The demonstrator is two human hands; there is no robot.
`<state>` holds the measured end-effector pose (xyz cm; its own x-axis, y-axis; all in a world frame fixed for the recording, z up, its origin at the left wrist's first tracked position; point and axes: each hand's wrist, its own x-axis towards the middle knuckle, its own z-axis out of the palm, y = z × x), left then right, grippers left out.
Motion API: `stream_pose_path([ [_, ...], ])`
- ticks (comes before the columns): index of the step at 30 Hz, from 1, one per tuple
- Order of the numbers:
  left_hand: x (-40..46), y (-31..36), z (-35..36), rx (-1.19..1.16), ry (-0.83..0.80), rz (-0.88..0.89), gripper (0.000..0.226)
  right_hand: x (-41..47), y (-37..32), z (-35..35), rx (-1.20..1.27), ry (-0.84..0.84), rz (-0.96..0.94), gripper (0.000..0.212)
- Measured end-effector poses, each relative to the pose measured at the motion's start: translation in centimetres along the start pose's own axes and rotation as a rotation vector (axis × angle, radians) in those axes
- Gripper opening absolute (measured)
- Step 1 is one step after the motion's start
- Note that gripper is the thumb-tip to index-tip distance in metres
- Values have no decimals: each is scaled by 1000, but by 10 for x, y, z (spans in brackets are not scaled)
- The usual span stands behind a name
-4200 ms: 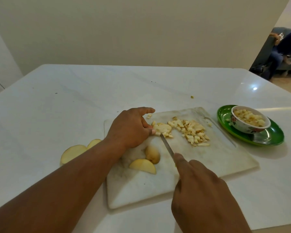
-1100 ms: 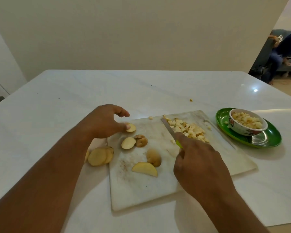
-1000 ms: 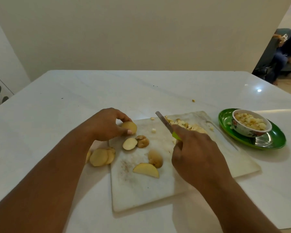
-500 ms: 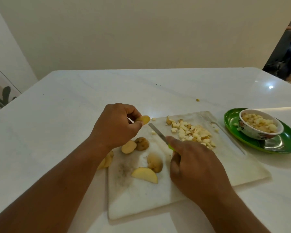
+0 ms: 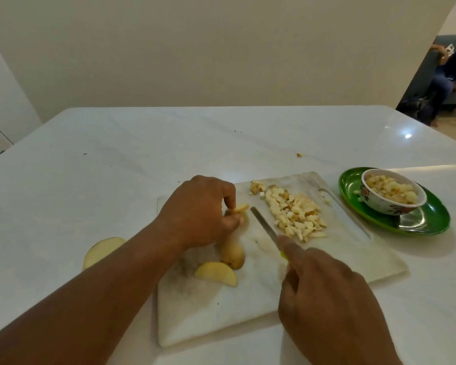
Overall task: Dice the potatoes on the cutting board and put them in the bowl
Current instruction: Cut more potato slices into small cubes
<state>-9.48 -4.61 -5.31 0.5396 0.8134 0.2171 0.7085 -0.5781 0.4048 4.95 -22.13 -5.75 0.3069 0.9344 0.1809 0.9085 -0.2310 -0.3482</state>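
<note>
A white cutting board [image 5: 327,262] lies on the table. My left hand [image 5: 198,212] pinches potato slices [image 5: 240,208] down on the board's far left part. My right hand [image 5: 324,296] grips a knife [image 5: 265,227] by its green handle, the blade pointing away just right of those slices. A heap of diced potato [image 5: 295,214] lies on the board's far right part. A potato chunk [image 5: 232,252] and a wedge [image 5: 216,273] rest near my left wrist. The floral bowl [image 5: 392,205], holding dice, stands on a green plate [image 5: 432,222] to the right.
More potato slices [image 5: 100,250] lie on the white table [image 5: 116,159] left of the board, partly hidden by my left forearm. One stray bit [image 5: 299,154] lies beyond the board. A person sits in the far right background.
My left hand picked up slices from the board's left side and brought them down near the blade. The knife swept the dice into a heap at the right, then drew back toward the slices.
</note>
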Motion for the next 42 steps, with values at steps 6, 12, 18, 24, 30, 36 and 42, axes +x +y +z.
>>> stream_pose_path([
  [6, -2, -5, -2, 37, -54, -6, 28, -3, 20, -16, -92, -66, 76, 59],
  [12, -2, -6, 2, -186, -91, 5, 33, 1, 3, -15, -158, 20, -4, 60],
  [18, -1, -5, 1, -64, -83, -38, 34, 23, -13, -2, -61, 8, -78, 68],
  [24, 3, 2, 8, 31, -67, -20, 30, 19, -20, -1, -99, -96, -46, 69],
  [30, 3, 4, 7, 46, -56, -24, 28, -13, -14, -21, -115, -238, 36, 73],
  [36, -1, 5, 3, 63, -73, -34, 23, 5, -25, -11, -122, -47, -48, 68],
  [42, -3, 5, 4, 74, -61, -38, 18, 3, -25, 2, -129, -149, -39, 70],
])
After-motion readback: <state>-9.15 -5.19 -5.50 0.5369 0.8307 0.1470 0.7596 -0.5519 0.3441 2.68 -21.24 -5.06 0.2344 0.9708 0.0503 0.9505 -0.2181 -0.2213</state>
